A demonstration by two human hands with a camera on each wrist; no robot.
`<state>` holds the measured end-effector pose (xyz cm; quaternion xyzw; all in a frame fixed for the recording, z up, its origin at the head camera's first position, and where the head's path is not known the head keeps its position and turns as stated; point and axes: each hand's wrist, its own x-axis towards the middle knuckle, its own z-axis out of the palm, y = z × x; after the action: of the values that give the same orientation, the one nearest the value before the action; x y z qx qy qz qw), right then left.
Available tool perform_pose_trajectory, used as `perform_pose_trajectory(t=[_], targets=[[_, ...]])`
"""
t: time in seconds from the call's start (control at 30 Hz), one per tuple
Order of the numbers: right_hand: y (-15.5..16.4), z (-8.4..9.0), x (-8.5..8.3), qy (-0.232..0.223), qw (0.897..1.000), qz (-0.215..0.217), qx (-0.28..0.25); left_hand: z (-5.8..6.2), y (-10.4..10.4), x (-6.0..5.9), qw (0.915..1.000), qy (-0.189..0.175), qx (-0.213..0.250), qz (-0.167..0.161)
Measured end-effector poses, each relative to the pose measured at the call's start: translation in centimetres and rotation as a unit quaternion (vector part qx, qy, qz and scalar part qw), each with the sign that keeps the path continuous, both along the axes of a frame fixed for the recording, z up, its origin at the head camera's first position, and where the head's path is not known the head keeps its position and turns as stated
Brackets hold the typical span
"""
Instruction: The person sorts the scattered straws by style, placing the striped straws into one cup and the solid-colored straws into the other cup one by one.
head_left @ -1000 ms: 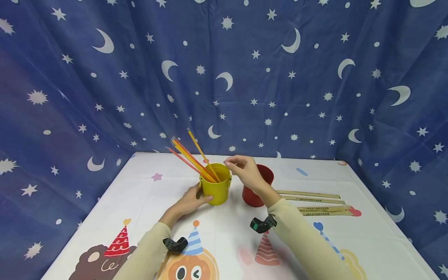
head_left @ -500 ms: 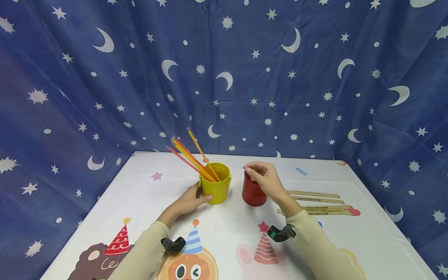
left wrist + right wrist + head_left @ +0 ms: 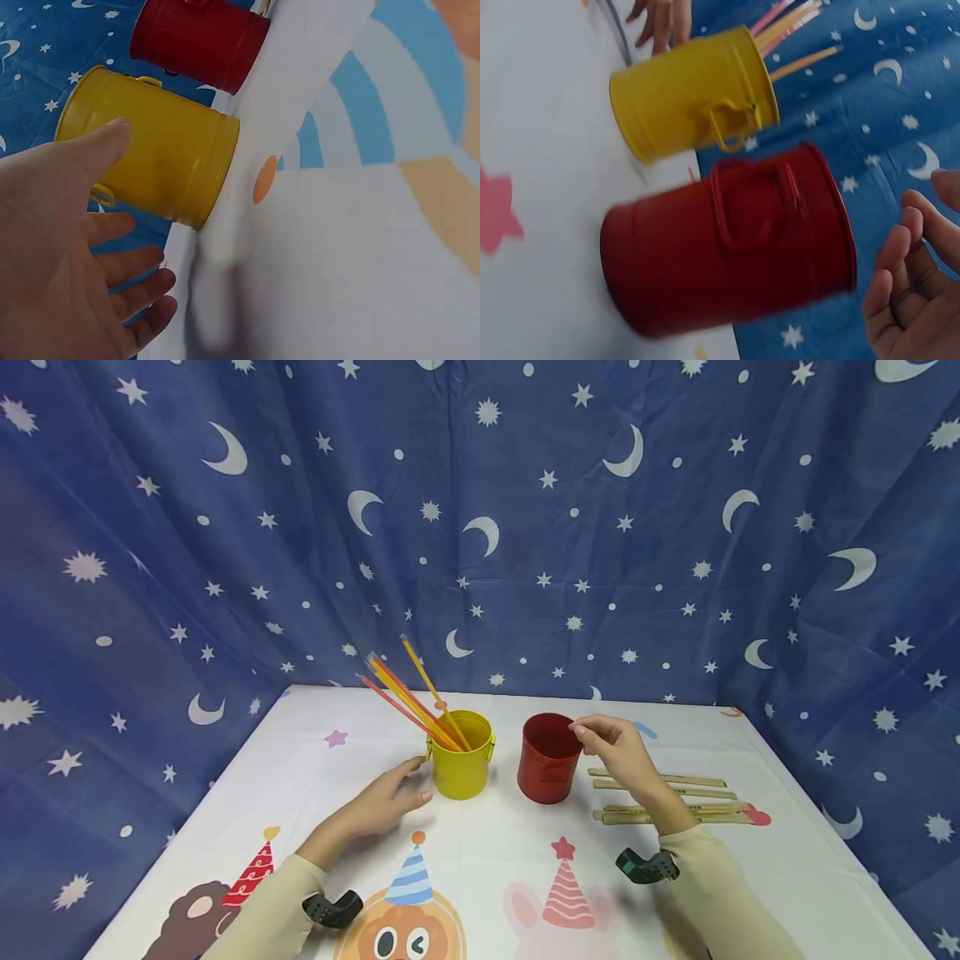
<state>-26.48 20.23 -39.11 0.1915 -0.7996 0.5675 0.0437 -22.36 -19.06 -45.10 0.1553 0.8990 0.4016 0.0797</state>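
So nearest the camera you've got two cream sleeves coming in over the desk [image 3: 300, 752], which wears a white cloth printed with party hats and cartoon animals.

The left hand [image 3: 378, 800] lies low over the cloth with its fingers straight and relaxed, grip released, holding nothing. Its fingertips sit just beside the left wall of the small yellow metal bucket [image 3: 461, 767]; the left wrist view shows the thumb right up against the bucket [image 3: 154, 154], though I can't tell if it actually touches.

That yellow bucket stands upright around the middle of the desk, with a bunch of thin orange and yellow sticks [image 3: 408, 697] in it, all leaning out toward the far left.

Just to its right, close but apart, stands the small red metal bucket [image 3: 547, 768], also upright. From the head view its inside looks dark, can't make out anything in there.

The right hand [image 3: 618, 756] hovers at the red bucket's right rim, fingers loosely curled, grip holding nothing. In the right wrist view there's a clear gap between the fingers [image 3: 900, 292] and the bucket [image 3: 727, 240].

Right of the red bucket, partly under that hand, a few flat pale bamboo strips [image 3: 678, 797] lie side by side on the cloth.

Far behind everything hangs a blue curtain with white moons and stars [image 3: 480, 527].
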Motion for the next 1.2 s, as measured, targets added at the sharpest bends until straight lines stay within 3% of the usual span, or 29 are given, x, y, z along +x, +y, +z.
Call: perform_pose_trajectory(t=[0.23, 0.43, 0.67, 0.97, 1.1, 1.2], targets=[[3.4, -0.5, 0.1, -0.011, 0.998, -0.030, 0.047, 0.9, -1.0, 2.3, 0.9984, -0.010, -0.033, -0.044], [5.5, -0.8, -0.8, -0.030, 0.995, -0.051, 0.083, 2.0, 0.4, 3.5, 0.9959, -0.023, -0.013, -0.087], [7.2, -2.0, -1.8, -0.037, 0.994, -0.063, 0.081, 2.2, 3.0, 3.4, 0.9928, -0.024, 0.003, -0.118], [8.8, -3.2, -2.1, -0.038, 0.992, -0.089, 0.083, 2.0, 6.5, 3.2, 0.9894, -0.032, 0.009, -0.141], [9.2, -3.4, -2.3, -0.045, 0.990, -0.093, 0.091, 2.1, 8.2, 2.8, 0.9891, -0.028, 0.007, -0.144], [9.2, -3.5, -2.5, -0.042, 0.990, -0.094, 0.091, 1.9, 9.5, 2.2, 0.9896, -0.041, 0.037, -0.133]])
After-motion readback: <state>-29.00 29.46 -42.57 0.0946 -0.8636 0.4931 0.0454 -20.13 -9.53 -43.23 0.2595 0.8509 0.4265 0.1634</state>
